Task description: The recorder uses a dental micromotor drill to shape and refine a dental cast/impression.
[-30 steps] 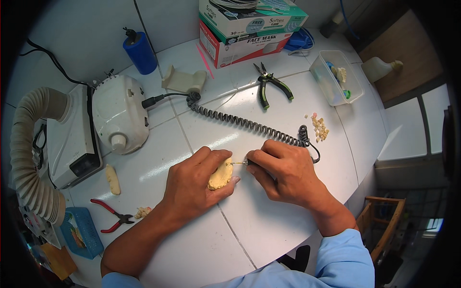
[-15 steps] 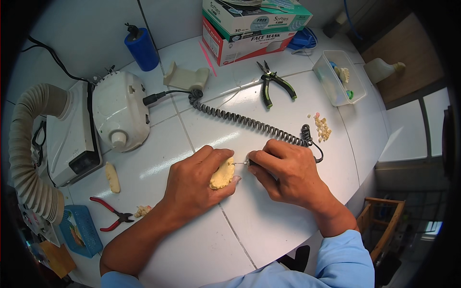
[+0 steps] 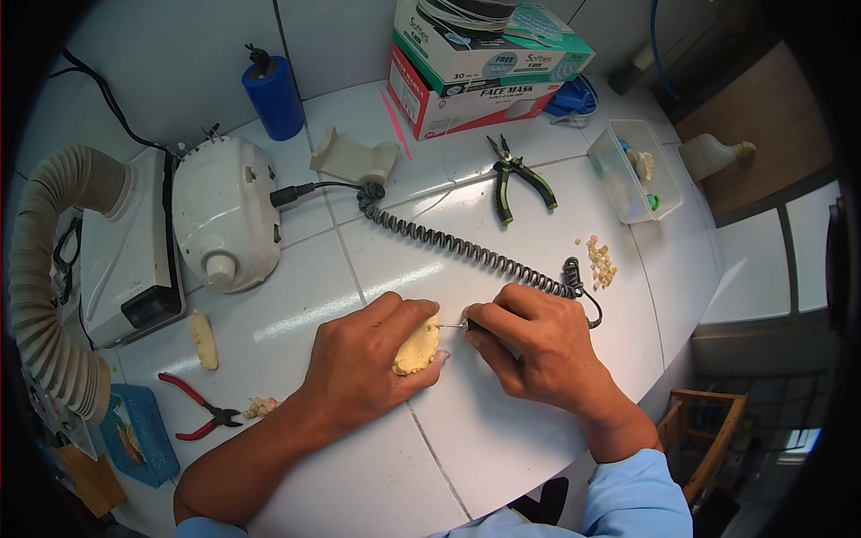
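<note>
My left hand (image 3: 359, 345) is wrapped around a pale yellow dental cast (image 3: 415, 350), thumb at its near side and fingers over its far side. In my right hand (image 3: 534, 345) is a rotary handpiece (image 3: 468, 325), mostly hidden by the fingers. Its thin metal bur (image 3: 448, 325) points left and meets the right edge of the cast near the top. Behind that hand, a black coiled cord (image 3: 466, 249) runs to a white control box (image 3: 224, 215) with a round knob.
Far on the tiled table (image 3: 296, 332) lie green-black pliers (image 3: 513, 179), beside stacked mask boxes (image 3: 484, 54) and a clear tub (image 3: 628, 175). Small tooth-like pieces (image 3: 601, 263) lie right. Red-handled cutters (image 3: 202, 408), a blue basket (image 3: 143, 439) and a ribbed hose (image 3: 45, 269) are left.
The view has tilted a little, so the table and the things on it sit slightly lower. Both hands keep their grips, and the bur stays at the cast's edge.
</note>
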The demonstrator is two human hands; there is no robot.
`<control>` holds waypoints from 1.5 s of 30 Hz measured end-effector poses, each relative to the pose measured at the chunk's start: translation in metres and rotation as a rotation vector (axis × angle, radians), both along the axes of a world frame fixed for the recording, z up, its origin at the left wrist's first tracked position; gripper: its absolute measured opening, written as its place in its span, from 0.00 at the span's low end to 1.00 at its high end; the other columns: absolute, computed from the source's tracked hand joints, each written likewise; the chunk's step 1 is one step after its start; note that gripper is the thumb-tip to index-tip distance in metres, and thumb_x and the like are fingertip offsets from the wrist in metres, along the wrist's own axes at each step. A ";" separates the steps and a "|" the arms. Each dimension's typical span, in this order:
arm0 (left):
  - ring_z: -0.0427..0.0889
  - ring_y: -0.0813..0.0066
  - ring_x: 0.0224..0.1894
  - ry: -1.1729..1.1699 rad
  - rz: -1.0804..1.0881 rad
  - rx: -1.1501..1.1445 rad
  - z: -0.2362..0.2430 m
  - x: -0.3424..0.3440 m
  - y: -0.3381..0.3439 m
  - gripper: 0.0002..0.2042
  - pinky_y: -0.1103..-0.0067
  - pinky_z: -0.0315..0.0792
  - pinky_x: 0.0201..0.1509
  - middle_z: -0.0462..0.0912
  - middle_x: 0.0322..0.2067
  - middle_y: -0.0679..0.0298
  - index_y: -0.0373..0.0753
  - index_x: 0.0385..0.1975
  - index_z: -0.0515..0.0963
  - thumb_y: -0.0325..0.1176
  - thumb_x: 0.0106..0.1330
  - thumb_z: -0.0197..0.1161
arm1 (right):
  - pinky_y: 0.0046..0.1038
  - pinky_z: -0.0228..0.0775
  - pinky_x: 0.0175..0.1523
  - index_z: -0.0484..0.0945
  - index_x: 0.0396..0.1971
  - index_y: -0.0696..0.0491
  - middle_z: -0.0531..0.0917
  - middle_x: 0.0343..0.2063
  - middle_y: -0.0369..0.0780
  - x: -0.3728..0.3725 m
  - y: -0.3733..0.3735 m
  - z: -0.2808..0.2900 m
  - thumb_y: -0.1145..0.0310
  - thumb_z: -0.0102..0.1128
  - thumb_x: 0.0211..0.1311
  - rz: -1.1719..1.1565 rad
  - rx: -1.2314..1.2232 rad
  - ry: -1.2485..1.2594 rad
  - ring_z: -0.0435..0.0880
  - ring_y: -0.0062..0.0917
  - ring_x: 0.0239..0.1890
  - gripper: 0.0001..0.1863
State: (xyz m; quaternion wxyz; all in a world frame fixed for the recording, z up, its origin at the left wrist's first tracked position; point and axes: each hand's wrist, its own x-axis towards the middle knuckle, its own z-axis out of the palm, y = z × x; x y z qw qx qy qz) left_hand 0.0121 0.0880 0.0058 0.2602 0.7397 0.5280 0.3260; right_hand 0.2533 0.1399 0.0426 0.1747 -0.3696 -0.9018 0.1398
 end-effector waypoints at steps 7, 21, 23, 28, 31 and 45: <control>0.89 0.60 0.34 0.015 -0.014 -0.002 -0.001 0.000 0.000 0.23 0.67 0.85 0.38 0.84 0.38 0.62 0.42 0.54 0.84 0.38 0.59 0.81 | 0.34 0.73 0.28 0.86 0.40 0.48 0.78 0.27 0.35 0.000 0.000 0.003 0.67 0.77 0.64 0.006 -0.008 -0.014 0.82 0.30 0.24 0.09; 0.88 0.64 0.33 0.026 -0.012 -0.004 -0.001 0.001 0.002 0.25 0.69 0.84 0.38 0.84 0.36 0.62 0.40 0.54 0.85 0.36 0.57 0.84 | 0.35 0.72 0.28 0.85 0.39 0.48 0.78 0.26 0.36 0.001 0.003 0.001 0.66 0.76 0.65 0.003 -0.021 -0.009 0.82 0.30 0.24 0.08; 0.89 0.61 0.33 0.034 -0.016 0.004 0.000 0.001 0.002 0.24 0.68 0.85 0.37 0.84 0.38 0.62 0.41 0.54 0.85 0.38 0.58 0.82 | 0.36 0.72 0.28 0.85 0.39 0.48 0.78 0.26 0.36 0.001 0.002 0.001 0.65 0.76 0.65 0.003 -0.026 -0.007 0.82 0.30 0.24 0.08; 0.86 0.68 0.33 0.027 -0.001 -0.001 0.001 0.001 0.001 0.26 0.72 0.83 0.38 0.84 0.35 0.62 0.38 0.54 0.86 0.34 0.55 0.85 | 0.36 0.73 0.28 0.84 0.40 0.49 0.78 0.26 0.37 0.002 0.005 0.000 0.64 0.74 0.67 0.018 -0.009 -0.001 0.82 0.32 0.24 0.08; 0.86 0.68 0.33 -0.004 0.003 0.012 0.000 0.002 0.001 0.25 0.72 0.82 0.39 0.84 0.35 0.62 0.38 0.53 0.86 0.34 0.55 0.85 | 0.37 0.74 0.28 0.84 0.41 0.50 0.79 0.26 0.38 0.005 0.007 0.000 0.63 0.72 0.69 -0.009 0.007 -0.035 0.84 0.34 0.25 0.09; 0.85 0.67 0.38 -0.011 0.003 0.059 -0.002 0.003 -0.001 0.26 0.71 0.81 0.44 0.87 0.41 0.59 0.37 0.55 0.85 0.40 0.59 0.84 | 0.47 0.80 0.39 0.81 0.57 0.48 0.88 0.32 0.44 0.014 0.019 -0.012 0.59 0.59 0.79 -0.185 0.065 -0.043 0.90 0.45 0.33 0.14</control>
